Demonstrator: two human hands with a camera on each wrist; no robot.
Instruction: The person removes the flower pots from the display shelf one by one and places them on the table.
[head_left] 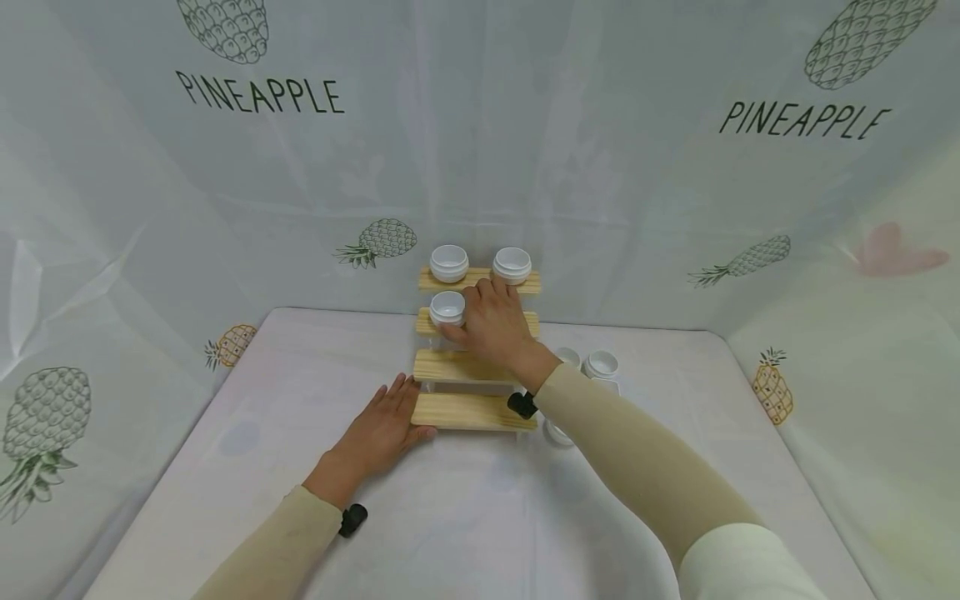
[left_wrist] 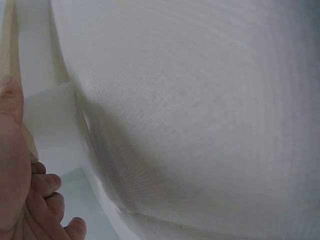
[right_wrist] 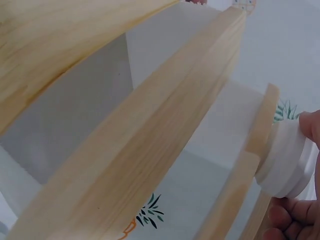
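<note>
A tiered display stand [head_left: 474, 410] has pale wooden shelves on whitish side supports. My right hand [head_left: 498, 325] reaches over it and pinches a small white jar [head_left: 447, 307] at the left of the second shelf from the top. In the right wrist view, thumb and fingers lie on opposite sides of that jar [right_wrist: 284, 157], whose base is at the shelf. My left hand [head_left: 382, 429] holds the left end of the bottom shelf, thumb along the front. The left wrist view shows the thumb against the wood and the fingers [left_wrist: 47, 192] bent behind its end.
Two more white jars, one at the left [head_left: 449, 263] and one at the right [head_left: 512, 265], stand on the top shelf. Right of the stand, several white jars [head_left: 601, 364] sit on the white-covered table [head_left: 247, 467], partly hidden by my right forearm. A pineapple-print curtain [head_left: 585, 192] hangs behind.
</note>
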